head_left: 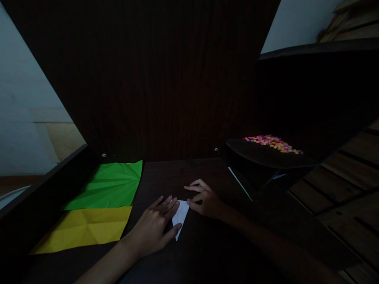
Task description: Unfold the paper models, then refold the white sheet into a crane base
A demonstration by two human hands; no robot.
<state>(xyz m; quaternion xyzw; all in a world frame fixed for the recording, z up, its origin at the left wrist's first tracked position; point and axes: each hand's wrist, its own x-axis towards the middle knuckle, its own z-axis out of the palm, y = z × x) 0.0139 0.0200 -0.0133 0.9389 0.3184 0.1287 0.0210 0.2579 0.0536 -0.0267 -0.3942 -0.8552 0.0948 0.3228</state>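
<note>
A small white folded paper (181, 213) lies on the dark tabletop, narrowing to a point toward me. My left hand (152, 227) rests flat over its left side, fingers stretched out and thumb on the paper's lower part. At the upper right corner, my right hand (205, 200) has thumb and forefinger closed in a pinch on the paper, while its other fingers reach out above. Part of the paper is hidden under my left hand.
Left of my hands lie a green paper sheet (108, 185) and a yellow paper sheet (89, 228). A thin green-and-white strip (239, 183) lies to the right. Small colourful pieces (272, 142) are heaped on a raised dark shelf (257, 154). A dark upright panel (166, 86) stands behind.
</note>
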